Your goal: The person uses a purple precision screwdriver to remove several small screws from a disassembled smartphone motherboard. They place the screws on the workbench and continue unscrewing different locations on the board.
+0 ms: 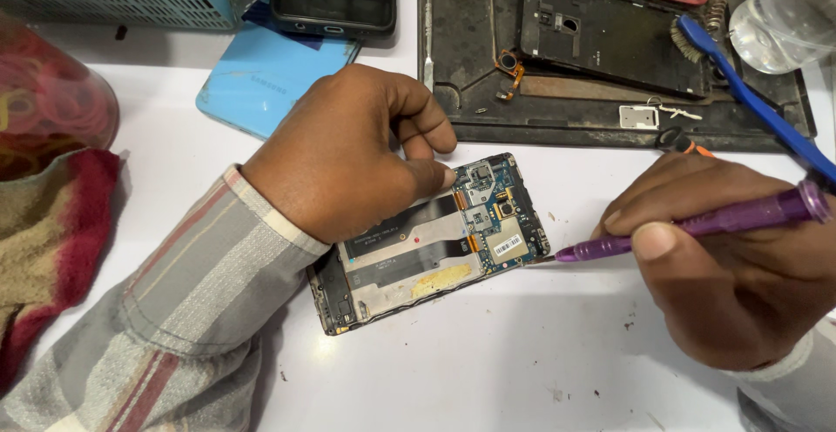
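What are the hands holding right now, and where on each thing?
Right hand grips the purple screwdriver by its shaft. Left hand presses the opened phone down near its upper end.

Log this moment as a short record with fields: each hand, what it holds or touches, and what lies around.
left hand: left hand presses down on the opened phone, fingers on its circuit board
right hand: right hand grips a purple screwdriver, tip at the phone's right edge
surface: white table
behind: dark work mat bearing a black phone back frame, blue brush
left side: light blue phone cover, red-edged cloth
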